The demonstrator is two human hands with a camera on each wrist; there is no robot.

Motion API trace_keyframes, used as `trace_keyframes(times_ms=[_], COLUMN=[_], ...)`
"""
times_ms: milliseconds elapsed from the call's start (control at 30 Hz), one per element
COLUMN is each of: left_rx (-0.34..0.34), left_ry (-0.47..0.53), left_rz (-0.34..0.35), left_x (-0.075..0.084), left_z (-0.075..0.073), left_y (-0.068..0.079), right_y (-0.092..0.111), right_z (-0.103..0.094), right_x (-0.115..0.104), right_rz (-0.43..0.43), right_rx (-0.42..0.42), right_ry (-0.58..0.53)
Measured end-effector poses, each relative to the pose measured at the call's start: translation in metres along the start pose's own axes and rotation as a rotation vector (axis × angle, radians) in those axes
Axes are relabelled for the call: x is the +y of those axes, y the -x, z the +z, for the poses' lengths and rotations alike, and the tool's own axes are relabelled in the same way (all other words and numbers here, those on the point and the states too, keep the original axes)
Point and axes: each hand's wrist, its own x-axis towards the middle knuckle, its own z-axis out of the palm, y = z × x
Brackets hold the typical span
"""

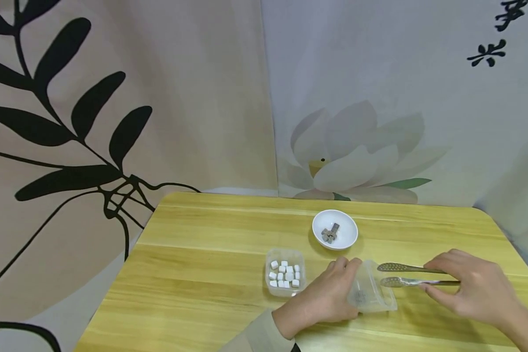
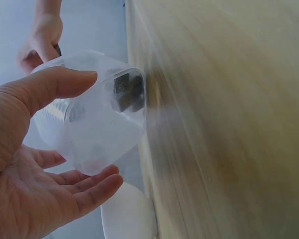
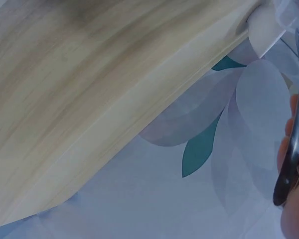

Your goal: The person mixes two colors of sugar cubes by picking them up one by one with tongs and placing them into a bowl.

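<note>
My left hand (image 1: 334, 296) grips a clear plastic container (image 1: 371, 293) tipped on its side, its mouth facing right. In the left wrist view, the thumb lies along one side of it and the fingers along the other. Several dark cubes (image 2: 127, 93) show through its wall. My right hand (image 1: 479, 283) holds metal tongs (image 1: 398, 282) with dimpled ends. The tong arms stand apart, their ends at the container's mouth, and nothing shows between them. In the right wrist view, one tong arm (image 3: 290, 164) and some fingertips appear at the right edge.
A white bowl (image 1: 351, 233) with several grey-brown cubes (image 1: 330, 234) stands behind the left hand. Left of that hand is a second clear container (image 1: 283, 292) holding several white cubes (image 1: 289, 276). The wooden table (image 1: 193, 274) meets a printed curtain (image 1: 202, 98) at the back.
</note>
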Motion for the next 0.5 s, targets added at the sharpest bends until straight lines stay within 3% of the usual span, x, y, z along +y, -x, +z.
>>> trace_keyframes(times_ms=[233, 500], left_rx=[0.001, -0.002], left_ry=[0.0, -0.008], left_rz=[0.013, 0.017], left_x=[0.0, 0.0], left_z=[0.0, 0.0], left_y=[0.005, 0.011], right_y=[-0.001, -0.002], right_z=[0.006, 0.013], right_x=[-0.013, -0.029], right_rz=[-0.059, -0.06], right_rx=[-0.056, -0.143], right_ry=[-0.055, -0.088])
